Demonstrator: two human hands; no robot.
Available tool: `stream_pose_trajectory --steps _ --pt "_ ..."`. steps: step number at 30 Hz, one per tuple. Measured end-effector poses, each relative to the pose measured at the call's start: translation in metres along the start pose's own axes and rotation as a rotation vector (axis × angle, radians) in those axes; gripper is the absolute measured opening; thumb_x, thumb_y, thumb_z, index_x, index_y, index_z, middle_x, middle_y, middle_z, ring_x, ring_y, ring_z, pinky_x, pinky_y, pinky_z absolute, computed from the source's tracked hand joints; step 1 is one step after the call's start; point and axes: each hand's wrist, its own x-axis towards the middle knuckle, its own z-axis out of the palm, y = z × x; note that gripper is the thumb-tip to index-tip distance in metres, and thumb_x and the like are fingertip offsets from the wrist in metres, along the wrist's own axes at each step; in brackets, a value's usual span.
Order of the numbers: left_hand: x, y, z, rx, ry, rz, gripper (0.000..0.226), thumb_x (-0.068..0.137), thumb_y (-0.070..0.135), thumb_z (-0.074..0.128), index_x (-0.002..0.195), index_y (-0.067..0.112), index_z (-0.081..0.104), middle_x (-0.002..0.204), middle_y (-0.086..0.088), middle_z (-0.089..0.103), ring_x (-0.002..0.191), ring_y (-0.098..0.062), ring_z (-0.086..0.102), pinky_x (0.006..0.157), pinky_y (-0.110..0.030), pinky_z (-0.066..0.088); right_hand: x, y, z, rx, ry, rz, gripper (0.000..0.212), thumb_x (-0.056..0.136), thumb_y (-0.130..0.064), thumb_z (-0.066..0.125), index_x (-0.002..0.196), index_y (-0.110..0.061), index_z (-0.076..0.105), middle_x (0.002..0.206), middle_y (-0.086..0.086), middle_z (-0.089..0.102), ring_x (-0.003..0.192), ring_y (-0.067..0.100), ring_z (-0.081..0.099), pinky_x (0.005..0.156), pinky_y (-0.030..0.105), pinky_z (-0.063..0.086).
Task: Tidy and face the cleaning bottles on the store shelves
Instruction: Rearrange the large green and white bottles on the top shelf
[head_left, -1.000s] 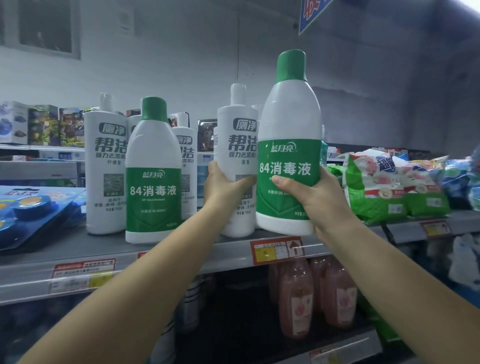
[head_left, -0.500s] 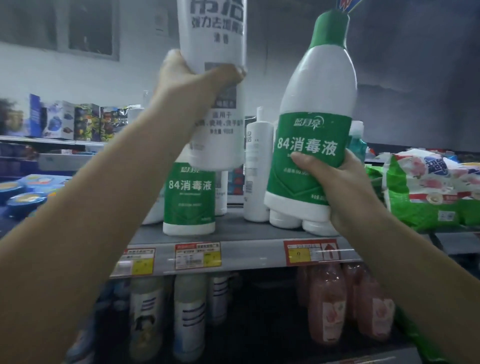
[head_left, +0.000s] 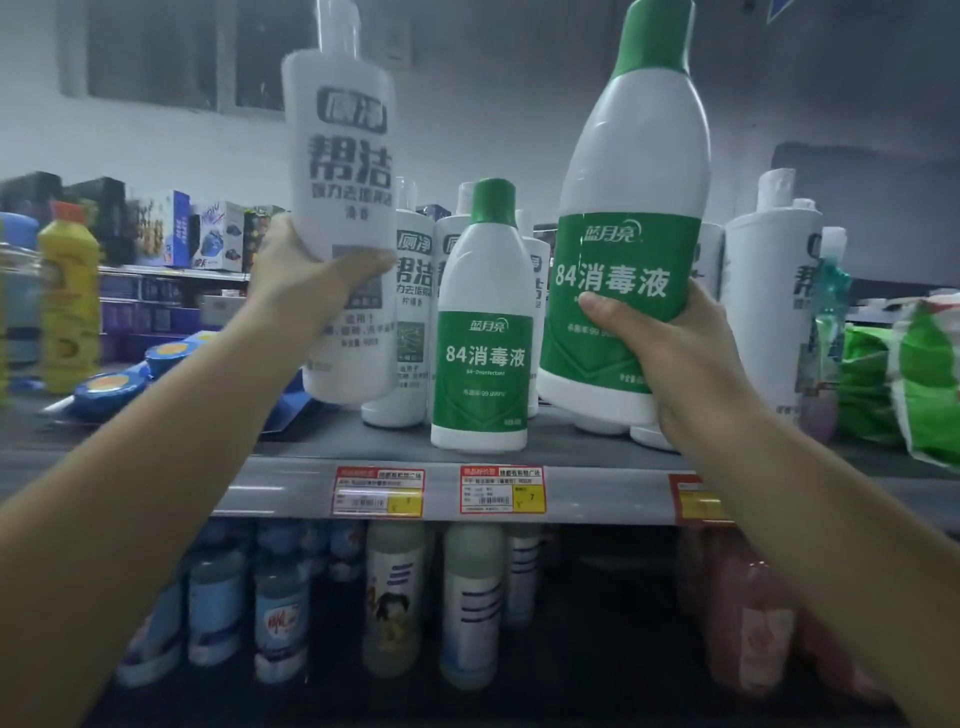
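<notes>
While my left hand (head_left: 306, 275) grips the white toilet-cleaner bottle (head_left: 343, 218) and my right hand (head_left: 670, 358) grips the green-capped 84 disinfectant bottle (head_left: 631, 249), both above the shelf (head_left: 291, 441) front edge, I'd set each among its kind, labels outward.

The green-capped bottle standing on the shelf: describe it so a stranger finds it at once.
Look at the grey shelf, front edge, above the two price tags. The standing bottle is between both raised hands. Its green cap and label set it apart from the all-white bottles behind.
</notes>
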Motion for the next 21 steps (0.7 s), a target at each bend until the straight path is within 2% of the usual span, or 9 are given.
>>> stream_pose_trajectory --steps 3,8,11,16,21 --pt "0.005 -0.023 0.001 -0.008 0.006 -0.025 0.064 0.061 0.034 0.081 0.114 0.017 0.049 0.106 0.002 0.063 0.094 -0.016 0.063 0.075 -0.035 0.053 0.000 0.001 0.000 -0.021 0.015 -0.011 0.025 0.074 -0.014 0.076 0.092 -0.028 0.066 0.095 -0.003 0.073 0.088 0.014 0.071 0.083 0.039 0.057" --pt "0.004 -0.044 0.021 -0.013 0.040 -0.071 0.061 0.060 0.033 0.082 0.109 0.021 0.048 0.101 0.002 0.062 0.091 -0.017 0.061 0.082 -0.041 0.053 0.002 0.005 -0.003 -0.084 0.042 -0.007 0.028 0.072 -0.017 0.077 0.095 -0.029 0.065 0.095 -0.005 0.073 0.087 0.012 0.071 0.083 0.039 0.057" --pt "0.005 -0.051 0.029 0.008 0.019 -0.095 0.062 0.058 0.035 0.082 0.109 0.021 0.048 0.102 0.001 0.062 0.091 -0.020 0.062 0.081 -0.042 0.053 0.001 0.007 -0.003 -0.109 0.043 -0.011 0.028 0.072 -0.017 0.077 0.093 -0.030 0.065 0.093 -0.007 0.073 0.085 0.010 0.071 0.081 0.037 0.058" --pt "0.004 -0.061 0.035 0.068 -0.018 -0.091 0.059 0.063 0.032 0.080 0.109 0.021 0.045 0.103 -0.001 0.059 0.092 -0.020 0.059 0.073 -0.037 0.051 0.002 0.013 -0.001 -0.113 0.055 0.005 0.032 0.072 -0.020 0.078 0.100 -0.027 0.066 0.096 -0.006 0.073 0.087 0.011 0.070 0.082 0.037 0.057" --pt "0.010 -0.063 0.035 0.114 -0.044 -0.095 0.061 0.064 0.036 0.078 0.112 0.020 0.044 0.101 -0.001 0.059 0.087 -0.017 0.058 0.058 -0.028 0.044 0.004 0.021 0.002 -0.105 0.056 0.018 0.034 0.070 -0.018 0.078 0.101 -0.025 0.065 0.097 -0.004 0.073 0.089 0.014 0.070 0.083 0.040 0.057"
